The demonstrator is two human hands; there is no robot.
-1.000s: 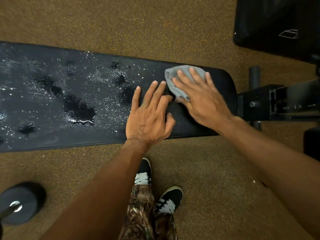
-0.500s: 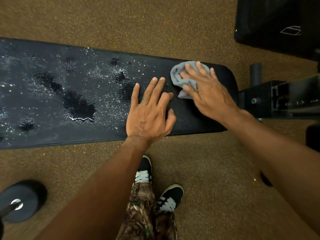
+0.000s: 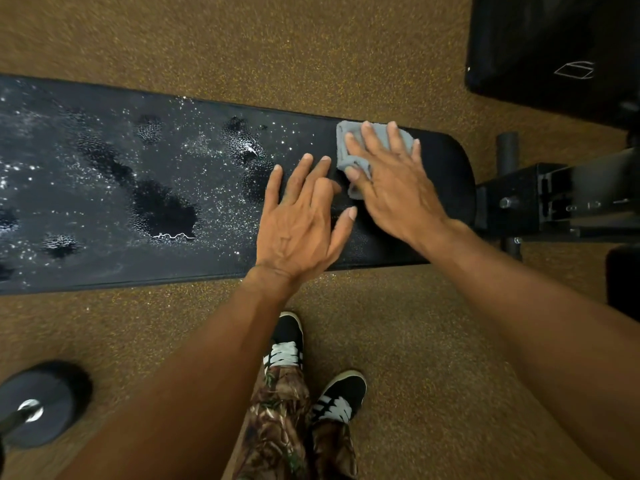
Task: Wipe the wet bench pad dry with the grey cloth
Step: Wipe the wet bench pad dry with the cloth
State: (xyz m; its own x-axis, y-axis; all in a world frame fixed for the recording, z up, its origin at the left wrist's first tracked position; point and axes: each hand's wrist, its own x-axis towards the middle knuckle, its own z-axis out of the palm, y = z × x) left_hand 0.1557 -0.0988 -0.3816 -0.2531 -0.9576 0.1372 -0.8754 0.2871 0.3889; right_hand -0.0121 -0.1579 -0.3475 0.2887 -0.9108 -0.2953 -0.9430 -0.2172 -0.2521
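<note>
A long black bench pad (image 3: 104, 258) runs left to right across the view. Water droplets and dark puddles (image 3: 162, 209) cover its left and middle parts; its right end looks dry. The grey cloth (image 3: 346, 147) lies crumpled near the pad's far right edge. My right hand (image 3: 391, 181) presses flat on the cloth, fingers spread over it. My left hand (image 3: 301, 223) rests palm down on the pad just left of the cloth, fingers apart, holding nothing.
The bench's black metal frame (image 3: 540, 202) joins the pad at the right. Another black pad (image 3: 554, 46) sits at the upper right. A dumbbell (image 3: 38, 407) lies on the speckled brown floor at the lower left. My shoes (image 3: 287, 341) stand just in front of the bench.
My right hand has slid the cloth a little to the left along the far edge of the pad. My left hand has stayed in place.
</note>
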